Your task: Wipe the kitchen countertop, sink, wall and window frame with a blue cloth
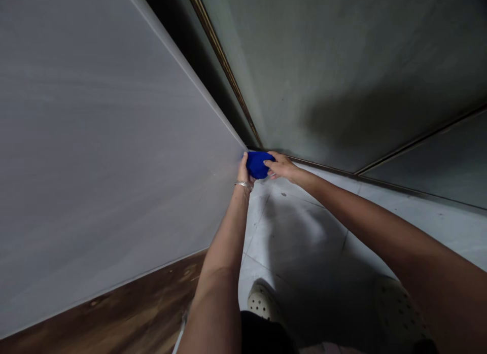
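Observation:
A plain deep-blue rounded thing (257,165), whose kind I cannot make out, sits between my two hands low down in the corner. My left hand (244,167) grips its left edge, thumb up along the side, with a silver bangle on the wrist. On its right edge my right hand (282,167) is closed, thumb and fingers pinching the rim. The fingers beneath it are mostly hidden. Beside my left hand is the edge of a large pale panel (160,131).
A grey-green panelled wall (342,75) rises ahead, with a brass-coloured strip (224,60) down it. White floor tiles (253,227) lie below, partly shadowed. Brown wood-look surface (152,298) runs under the pale panel. My feet are in light perforated clogs (261,301).

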The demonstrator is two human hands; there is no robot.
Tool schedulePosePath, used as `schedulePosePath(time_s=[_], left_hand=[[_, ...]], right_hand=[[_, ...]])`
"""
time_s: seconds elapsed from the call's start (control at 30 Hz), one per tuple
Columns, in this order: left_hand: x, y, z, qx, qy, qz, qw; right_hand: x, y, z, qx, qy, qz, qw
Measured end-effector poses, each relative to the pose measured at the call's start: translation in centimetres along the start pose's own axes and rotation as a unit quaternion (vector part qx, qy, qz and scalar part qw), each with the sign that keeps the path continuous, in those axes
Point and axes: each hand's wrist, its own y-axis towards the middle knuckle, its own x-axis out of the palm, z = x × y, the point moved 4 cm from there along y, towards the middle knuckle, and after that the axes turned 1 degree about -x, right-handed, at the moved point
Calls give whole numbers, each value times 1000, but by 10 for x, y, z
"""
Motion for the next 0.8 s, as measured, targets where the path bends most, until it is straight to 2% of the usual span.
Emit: schedulePosePath(time_s=[0.13,0.3,0.4,0.47,0.63,0.8], left_hand=[[4,3,4,41,-25,35,998],[13,2,2,42,-90,-7,995],[15,2,1,54,-105,-5,993],[15,3,0,62,-110,31,991],[18,6,-3,61,-127,184,973],[22,6,0,65,-110,245,961]], right_hand=[[-2,7,2,4,24,16,1000],[-5,13,0,-13,41,44,998],[-3,15,-4,-27,79,23,996],[0,17,-6,-37,94,11,995],[7,28,-3,-47,93,33,994],[8,34,-2,-52,72,52,995]])
